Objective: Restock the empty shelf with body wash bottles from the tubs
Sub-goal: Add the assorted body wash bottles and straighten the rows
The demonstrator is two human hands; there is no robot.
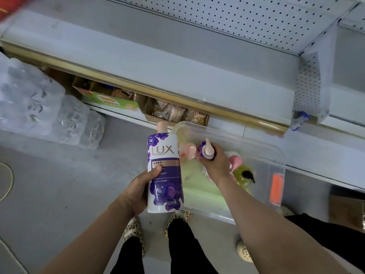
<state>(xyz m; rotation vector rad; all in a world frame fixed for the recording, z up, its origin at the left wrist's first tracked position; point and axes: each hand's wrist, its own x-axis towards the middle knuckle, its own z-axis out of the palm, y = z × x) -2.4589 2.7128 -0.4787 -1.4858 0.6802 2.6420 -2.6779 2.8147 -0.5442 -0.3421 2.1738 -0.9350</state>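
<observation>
From the head camera, the left hand (138,191) is wrapped round the middle of a purple-and-white body wash bottle (165,175), held upright clear of the clear tub (262,155) on the floor, while the right hand (216,165) is closed on the neck of a second bottle (207,152) inside the tub, just under its pink pump. The empty shelf (177,62) lies above and beyond, bare. These bottles look full, so probably heavy, stiff and slick-sided — best gripped round the body or by the neck below the pump, since the pump itself may flex or twist.
</observation>
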